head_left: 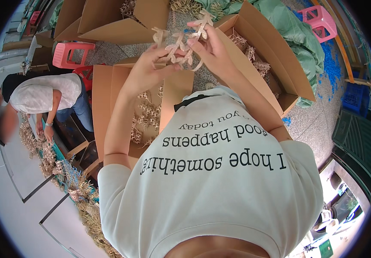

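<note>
Leafy strip (pixel 177 45), pale beige w/ speckled surf., curved, lobes sticking out, held up btwn L hand (pixel 150 65) & R hand (pixel 213 48).

Cardboard boxes (pixel 275 47): three-plus. Pink stools (pixel 59 54): two-plus. Blue crate (pixel 355 99): one.

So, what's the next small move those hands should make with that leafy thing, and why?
Perhaps lower the leafy tan piece toward the nearest open cardboard box: the left hand and right hand hold it raised, and similar-looking pieces already lie inside that box.
</note>
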Available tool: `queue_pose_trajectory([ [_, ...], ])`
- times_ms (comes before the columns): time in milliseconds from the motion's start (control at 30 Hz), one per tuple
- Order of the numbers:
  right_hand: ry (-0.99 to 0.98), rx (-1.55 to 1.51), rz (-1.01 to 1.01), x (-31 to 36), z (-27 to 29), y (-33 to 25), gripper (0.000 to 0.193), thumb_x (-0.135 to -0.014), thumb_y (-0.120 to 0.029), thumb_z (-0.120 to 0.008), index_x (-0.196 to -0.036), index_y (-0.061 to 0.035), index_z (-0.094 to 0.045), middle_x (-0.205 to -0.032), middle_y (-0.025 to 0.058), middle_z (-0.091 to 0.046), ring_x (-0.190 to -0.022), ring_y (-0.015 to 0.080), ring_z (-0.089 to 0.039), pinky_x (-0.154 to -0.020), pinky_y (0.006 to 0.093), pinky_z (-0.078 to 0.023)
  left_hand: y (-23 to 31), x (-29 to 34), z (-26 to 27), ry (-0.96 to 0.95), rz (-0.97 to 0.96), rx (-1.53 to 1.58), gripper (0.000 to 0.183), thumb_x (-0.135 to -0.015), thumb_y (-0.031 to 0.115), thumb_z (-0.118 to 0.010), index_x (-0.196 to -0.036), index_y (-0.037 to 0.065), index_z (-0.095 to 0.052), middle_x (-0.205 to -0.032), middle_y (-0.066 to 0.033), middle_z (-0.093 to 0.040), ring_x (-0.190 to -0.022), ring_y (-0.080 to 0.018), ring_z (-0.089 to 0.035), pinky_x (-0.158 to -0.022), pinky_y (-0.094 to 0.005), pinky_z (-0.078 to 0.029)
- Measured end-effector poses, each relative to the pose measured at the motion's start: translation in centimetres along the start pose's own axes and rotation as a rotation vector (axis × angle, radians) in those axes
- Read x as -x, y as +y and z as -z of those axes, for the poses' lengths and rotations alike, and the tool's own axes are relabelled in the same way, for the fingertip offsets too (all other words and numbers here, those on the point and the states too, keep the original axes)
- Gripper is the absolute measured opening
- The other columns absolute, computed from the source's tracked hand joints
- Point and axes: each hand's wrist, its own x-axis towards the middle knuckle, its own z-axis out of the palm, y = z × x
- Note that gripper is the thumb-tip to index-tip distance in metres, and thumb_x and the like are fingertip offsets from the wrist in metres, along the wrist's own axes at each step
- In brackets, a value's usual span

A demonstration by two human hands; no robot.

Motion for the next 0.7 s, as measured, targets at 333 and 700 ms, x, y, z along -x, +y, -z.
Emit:
queue_pose_trajectory([
  [333,0.114,0.415,0.024,0.6,0.2,-0.8,0.050,-0.083,-0.013,-0.061,-0.127,-0.0024,-0.041,-0.101,0.0055,-0.058,-0.090,0.0095,-0.054,-0.079,0.0229,-0.042,-1.5,0.1,-2.1,0.068,0.342,0.672,0.016,-0.080,0.011,-0.065,-0.090,-0.001,-0.066,-0.078,-0.0027,-0.064,-0.071,-0.0062,-0.056,-0.065,-0.0219,-0.045],
  [700,0.086,0.315,-0.160,-1.9,4.4,-6.5,0.021,-0.079,-0.013,-0.064,-0.093,0.0019,-0.065,-0.097,0.0083,-0.063,-0.090,0.0132,-0.057,-0.080,0.0251,-0.045,0.5,0.8,-1.5,0.108,0.248,0.602,0.013,-0.078,0.004,-0.064,-0.089,-0.002,-0.067,-0.084,-0.0046,-0.066,-0.078,-0.0076,-0.059,-0.074,-0.0221,-0.047],
])
